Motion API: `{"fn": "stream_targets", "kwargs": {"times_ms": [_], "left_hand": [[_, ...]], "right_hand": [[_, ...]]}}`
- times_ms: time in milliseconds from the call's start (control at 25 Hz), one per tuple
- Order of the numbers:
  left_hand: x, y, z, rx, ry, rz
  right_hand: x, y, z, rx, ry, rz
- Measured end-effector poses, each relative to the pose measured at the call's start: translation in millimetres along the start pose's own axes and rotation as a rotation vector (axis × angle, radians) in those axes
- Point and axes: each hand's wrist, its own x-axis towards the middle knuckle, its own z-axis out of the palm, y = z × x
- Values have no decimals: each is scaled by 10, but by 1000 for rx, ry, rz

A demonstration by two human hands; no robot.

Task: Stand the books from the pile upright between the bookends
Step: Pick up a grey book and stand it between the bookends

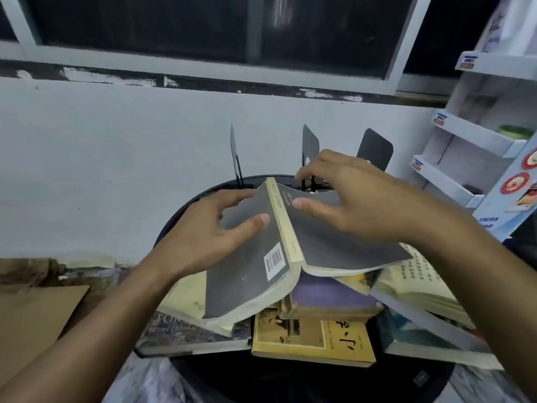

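Observation:
A grey paperback (pixel 247 274) lies splayed open, covers up, cream spine toward me, on top of a loose pile of books. My left hand (pixel 203 234) grips its left cover, thumb on top and fingers round the far edge. My right hand (pixel 343 199) holds the right cover near its far edge, thumb pressed on the cover. Below lie a yellow book (pixel 313 341), a purple book (pixel 331 292), a dark "FOR" hardback (pixel 186 335) and open white books (pixel 418 283). Three black bookends (pixel 309 144) (pixel 234 152) (pixel 375 148) stand upright behind, nothing between them.
Everything sits on a round black table (pixel 180 219) against a pale wall under a window. A white cardboard display rack (pixel 476 146) stands at the right. Brown cardboard (pixel 32 318) lies on the floor at the left.

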Motion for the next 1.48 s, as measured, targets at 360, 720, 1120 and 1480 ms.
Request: {"fn": "stream_targets", "kwargs": {"times_ms": [360,720,1120,1480], "left_hand": [[45,-159,59,-17,2,-71],[5,-272,142,-23,-49,-82],[-89,11,76,-91,16,5],[185,413,22,-126,76,123]], "right_hand": [[1063,30,229,-182,-310,100],[1295,-15,450,-171,-386,175],[1036,-281,-31,46,59,57],[792,-359,-425,64,579,-88]]}}
